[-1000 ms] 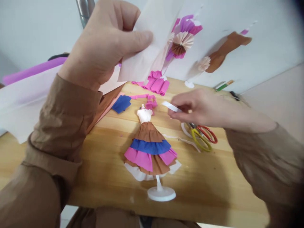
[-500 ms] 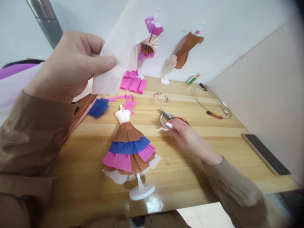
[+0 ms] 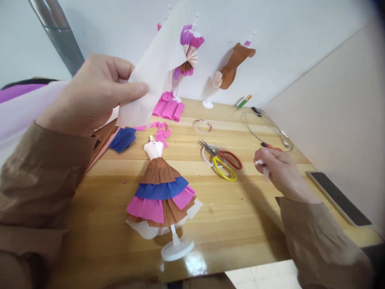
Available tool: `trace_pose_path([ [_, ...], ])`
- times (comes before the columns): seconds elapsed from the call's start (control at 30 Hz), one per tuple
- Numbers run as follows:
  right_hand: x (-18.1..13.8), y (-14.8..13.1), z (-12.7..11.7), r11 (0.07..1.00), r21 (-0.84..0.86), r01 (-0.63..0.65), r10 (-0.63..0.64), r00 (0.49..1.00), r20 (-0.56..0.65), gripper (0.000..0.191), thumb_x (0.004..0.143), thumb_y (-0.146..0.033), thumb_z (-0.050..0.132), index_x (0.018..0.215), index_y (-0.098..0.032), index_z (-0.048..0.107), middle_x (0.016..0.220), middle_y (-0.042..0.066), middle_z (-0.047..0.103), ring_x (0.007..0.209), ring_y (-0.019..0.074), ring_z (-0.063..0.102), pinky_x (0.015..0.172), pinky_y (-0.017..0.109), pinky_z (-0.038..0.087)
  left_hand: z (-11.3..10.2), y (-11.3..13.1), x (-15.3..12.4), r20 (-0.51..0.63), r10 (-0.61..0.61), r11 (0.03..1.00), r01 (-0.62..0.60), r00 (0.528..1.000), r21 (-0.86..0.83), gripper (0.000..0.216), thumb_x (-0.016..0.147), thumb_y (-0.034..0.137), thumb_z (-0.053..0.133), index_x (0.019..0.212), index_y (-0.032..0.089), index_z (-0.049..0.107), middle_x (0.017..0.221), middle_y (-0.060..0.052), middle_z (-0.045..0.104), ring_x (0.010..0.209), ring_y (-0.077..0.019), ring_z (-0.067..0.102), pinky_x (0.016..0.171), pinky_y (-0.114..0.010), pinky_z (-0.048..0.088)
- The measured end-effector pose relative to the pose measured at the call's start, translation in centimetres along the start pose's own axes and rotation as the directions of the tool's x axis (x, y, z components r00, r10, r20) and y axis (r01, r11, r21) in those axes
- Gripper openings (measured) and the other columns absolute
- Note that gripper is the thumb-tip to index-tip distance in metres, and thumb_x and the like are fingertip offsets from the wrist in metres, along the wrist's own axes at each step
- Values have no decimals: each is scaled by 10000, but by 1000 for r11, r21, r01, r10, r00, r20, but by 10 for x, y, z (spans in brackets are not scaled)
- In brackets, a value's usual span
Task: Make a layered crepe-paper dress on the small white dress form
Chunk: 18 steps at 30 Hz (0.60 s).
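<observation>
My left hand point(image 3: 105, 90) pinches a sheet of thin white crepe paper point(image 3: 153, 72) between thumb and fingers, raised above the table. On the right, my right hand point(image 3: 276, 170) is closed around a small scrap of white paper point(image 3: 265, 173), mostly hidden in the fingers. Scissors point(image 3: 221, 158) with one red and one yellow handle lie on the table over a white tape roll point(image 3: 207, 156). Between my hands stands a small mannequin point(image 3: 154, 149) on a white base, wearing a tiered skirt point(image 3: 162, 192) of brown, blue, pink and white paper.
Behind are a mannequin in pink and purple point(image 3: 191, 38) and one in a brown dress point(image 3: 236, 64). Pink paper rolls point(image 3: 169, 109), blue paper point(image 3: 122, 139), a bracelet point(image 3: 202, 125), a cable point(image 3: 272, 147) and a phone point(image 3: 338, 198) lie on the table point(image 3: 228, 224).
My right hand has moved away from the scissors to the right, carrying the white scrap, and the scissors' handles now show fully. My left hand still holds the white paper, slightly lower.
</observation>
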State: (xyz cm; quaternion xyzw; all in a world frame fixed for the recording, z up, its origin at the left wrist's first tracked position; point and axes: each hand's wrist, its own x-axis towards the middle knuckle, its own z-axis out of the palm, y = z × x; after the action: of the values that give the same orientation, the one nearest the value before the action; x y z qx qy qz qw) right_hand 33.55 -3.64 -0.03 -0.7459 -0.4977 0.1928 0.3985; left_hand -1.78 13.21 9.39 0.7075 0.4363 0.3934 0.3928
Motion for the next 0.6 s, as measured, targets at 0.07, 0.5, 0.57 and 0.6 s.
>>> trace_pose_path([
  [0.07,0,0,2,995,64,-81,82,997,-5,183,809,-358,628,663,-249,628,521,-3,469,454,154,432,400,280,330,-2,-1,0,10,-7,999,7,1000,36,158,762,290,710,809,141,735,824,14,751,705,-117,617,627,-255,467],
  [0.5,29,11,-3,834,544,91,71,961,-269,290,616,-414,764,753,-180,661,403,-125,226,360,36,167,372,205,139,5,-2,0,10,54,989,-52,999,-138,99,732,172,714,636,155,696,626,-21,669,476,-103,561,353,-178,338],
  [0.57,31,6,-11,820,550,158,43,941,-335,245,495,-244,774,686,-184,634,427,-97,347,377,39,264,382,199,188,6,3,-1,-1,24,990,-24,1000,-137,92,753,125,694,662,123,702,618,-7,664,480,-82,575,366,-135,338],
  [0.6,31,4,-16,818,547,181,37,931,-363,244,451,-168,746,660,-186,620,463,-74,436,389,44,316,385,199,207,7,5,-2,-10,-3,993,1,1000,-118,83,766,104,677,690,103,708,617,5,662,505,-82,604,397,-118,361],
])
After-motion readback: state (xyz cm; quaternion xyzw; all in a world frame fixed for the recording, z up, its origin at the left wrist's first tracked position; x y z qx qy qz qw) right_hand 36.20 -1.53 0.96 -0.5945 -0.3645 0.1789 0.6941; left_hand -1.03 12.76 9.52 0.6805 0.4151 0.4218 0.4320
